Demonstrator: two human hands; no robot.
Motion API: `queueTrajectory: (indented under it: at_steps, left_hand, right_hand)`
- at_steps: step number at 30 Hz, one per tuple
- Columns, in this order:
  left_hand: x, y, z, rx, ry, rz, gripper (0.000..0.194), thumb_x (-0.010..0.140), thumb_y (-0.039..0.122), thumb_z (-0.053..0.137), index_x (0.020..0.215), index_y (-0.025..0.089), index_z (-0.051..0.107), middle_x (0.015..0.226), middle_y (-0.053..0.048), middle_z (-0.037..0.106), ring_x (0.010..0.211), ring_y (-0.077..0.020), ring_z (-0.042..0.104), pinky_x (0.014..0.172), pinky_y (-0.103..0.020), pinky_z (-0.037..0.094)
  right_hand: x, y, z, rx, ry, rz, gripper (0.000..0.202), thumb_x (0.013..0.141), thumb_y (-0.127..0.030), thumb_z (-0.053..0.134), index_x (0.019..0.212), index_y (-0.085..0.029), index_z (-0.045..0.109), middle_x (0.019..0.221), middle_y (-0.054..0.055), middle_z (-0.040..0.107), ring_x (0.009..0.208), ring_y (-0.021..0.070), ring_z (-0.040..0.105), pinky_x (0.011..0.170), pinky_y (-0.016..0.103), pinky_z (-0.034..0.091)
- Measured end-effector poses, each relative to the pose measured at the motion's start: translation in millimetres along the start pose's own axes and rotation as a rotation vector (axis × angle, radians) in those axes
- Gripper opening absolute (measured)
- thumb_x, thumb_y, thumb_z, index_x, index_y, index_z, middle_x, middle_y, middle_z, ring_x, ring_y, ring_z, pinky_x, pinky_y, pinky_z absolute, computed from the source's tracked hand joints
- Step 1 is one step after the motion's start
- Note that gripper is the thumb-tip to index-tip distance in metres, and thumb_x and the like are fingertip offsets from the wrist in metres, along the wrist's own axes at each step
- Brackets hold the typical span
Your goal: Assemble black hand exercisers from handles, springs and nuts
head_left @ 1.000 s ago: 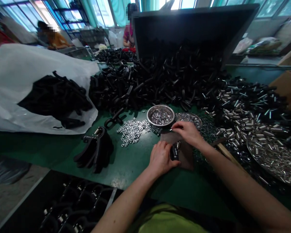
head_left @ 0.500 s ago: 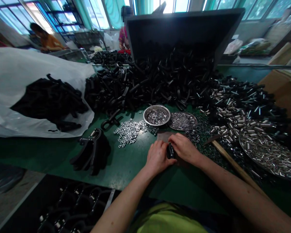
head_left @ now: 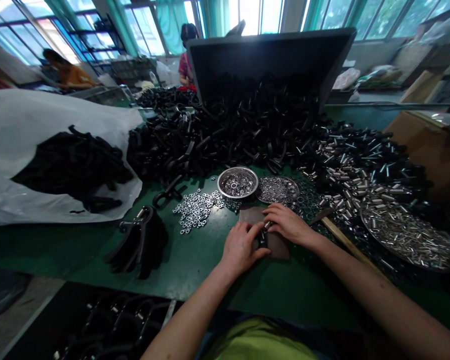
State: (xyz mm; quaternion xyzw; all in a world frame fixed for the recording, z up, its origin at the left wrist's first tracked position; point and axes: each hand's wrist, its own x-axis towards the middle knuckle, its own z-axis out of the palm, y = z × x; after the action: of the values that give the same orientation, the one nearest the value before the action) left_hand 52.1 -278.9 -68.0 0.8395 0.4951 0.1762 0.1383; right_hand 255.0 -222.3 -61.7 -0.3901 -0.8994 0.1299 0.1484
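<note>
On a flat brownish plate [head_left: 279,245], my left hand [head_left: 242,247] grips a small black part [head_left: 262,241] between thumb and fingers. My right hand [head_left: 289,226] is closed at the part's far end, its fingertips on a shiny metal piece that looks like a coil spring [head_left: 267,225]. Fingers partly hide both pieces. Left of my hands lies a scatter of small metal nuts [head_left: 197,210]. Just beyond the plate are a steel bowl [head_left: 255,173] of small metal rings and a shallow dish [head_left: 277,189] of similar bits.
A wooden-handled hammer [head_left: 347,237] lies by my right forearm. Springs [head_left: 375,192] and a tray of pins [head_left: 408,240] spread at the right. A heap of black parts [head_left: 228,135] spills from a tipped bin [head_left: 270,60]. Black clamps [head_left: 140,242] stand at left. Two people sit farther back.
A metal spring now shows at my right fingertips, at the black part's far end. My right hand has shifted slightly, uncovering more of the plate. The whole view has tilted a little.
</note>
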Motion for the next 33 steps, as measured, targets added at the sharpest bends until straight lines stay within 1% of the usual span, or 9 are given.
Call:
queueTrajectory:
  at_steps: [4,8,12,15,19,22,25,29,33]
  left_hand:
    - [0,2,-0.1,0.049,-0.021,0.026,0.064,0.073,0.054,0.064,0.127,0.023,0.046,0.105,-0.008,0.056,0.099,-0.0261,0.050,0.084,-0.040,0.043]
    - [0,1,3.0,0.045,-0.018,0.025,0.067,0.074,0.054,0.064,0.129,0.021,0.044,0.109,-0.009,0.055,0.101,-0.0266,0.048,0.086,-0.041,0.043]
    - [0,0,5.4,0.033,-0.023,0.020,0.070,0.073,0.054,0.064,0.131,0.021,0.042,0.111,-0.009,0.055,0.103,-0.0274,0.048,0.087,-0.042,0.042]
    - [1,0,4.4,0.024,-0.035,0.020,0.071,0.072,0.053,0.066,0.131,0.020,0.042,0.113,-0.009,0.055,0.104,-0.0277,0.047,0.087,-0.042,0.043]
    - [0,1,2.2,0.002,-0.036,0.015,0.071,0.070,0.046,0.071,0.131,0.021,0.042,0.114,-0.008,0.055,0.104,-0.0272,0.047,0.087,-0.041,0.043]
    - [0,2,2.6,-0.028,-0.014,0.000,0.069,0.069,0.043,0.072,0.129,0.021,0.045,0.114,-0.008,0.056,0.104,-0.0272,0.048,0.088,-0.042,0.043]
    - [1,2,4.0,-0.085,0.004,-0.027,0.067,0.068,0.043,0.073,0.126,0.020,0.050,0.112,-0.010,0.057,0.103,-0.0278,0.049,0.088,-0.043,0.043]
    - [7,1,0.7,-0.321,0.064,-0.154,0.065,0.064,0.042,0.076,0.120,0.019,0.057,0.109,-0.010,0.060,0.104,-0.0282,0.052,0.092,-0.044,0.042]
    - [13,-1,-12.3,-0.938,0.095,-0.523,0.060,0.063,0.043,0.077,0.115,0.018,0.060,0.101,-0.008,0.064,0.094,-0.0230,0.060,0.089,-0.039,0.047]
  right_hand:
    - [-5,-5,0,-0.018,-0.006,0.024,0.016,0.074,-0.020,0.069,0.089,-0.018,0.063,0.108,0.008,0.061,0.113,0.0235,0.045,0.094,0.041,0.040]
    - [-6,-8,-12,0.031,-0.039,0.062,0.014,0.074,-0.028,0.070,0.081,-0.017,0.063,0.106,0.008,0.061,0.107,0.0218,0.049,0.090,0.036,0.042]
    - [18,14,-23,-0.011,-0.026,0.208,0.010,0.083,-0.025,0.060,0.087,-0.020,0.067,0.096,0.004,0.066,0.099,0.0183,0.053,0.088,0.030,0.041]
    - [47,40,-16,-0.091,0.064,0.367,0.019,0.084,-0.016,0.055,0.099,-0.017,0.067,0.101,0.010,0.065,0.103,0.0219,0.051,0.090,0.033,0.038]
    - [74,60,2,-0.119,0.081,0.469,0.012,0.080,-0.016,0.059,0.088,-0.016,0.068,0.098,0.011,0.065,0.101,0.0230,0.053,0.086,0.031,0.039]
    - [79,62,10,-0.093,0.101,0.503,0.009,0.082,-0.017,0.057,0.079,-0.017,0.066,0.092,0.011,0.065,0.099,0.0232,0.054,0.085,0.031,0.039]
    - [76,63,10,-0.037,0.159,0.541,0.008,0.083,-0.018,0.055,0.084,-0.016,0.063,0.095,0.013,0.065,0.101,0.0239,0.054,0.085,0.032,0.039]
    - [70,65,1,0.111,0.266,0.609,0.010,0.083,-0.014,0.051,0.089,-0.016,0.059,0.087,0.012,0.066,0.091,0.0229,0.060,0.081,0.033,0.041]
    - [55,54,-12,0.364,0.367,0.627,0.007,0.080,-0.014,0.052,0.083,-0.016,0.057,0.077,0.006,0.067,0.071,0.0168,0.062,0.069,0.029,0.047]
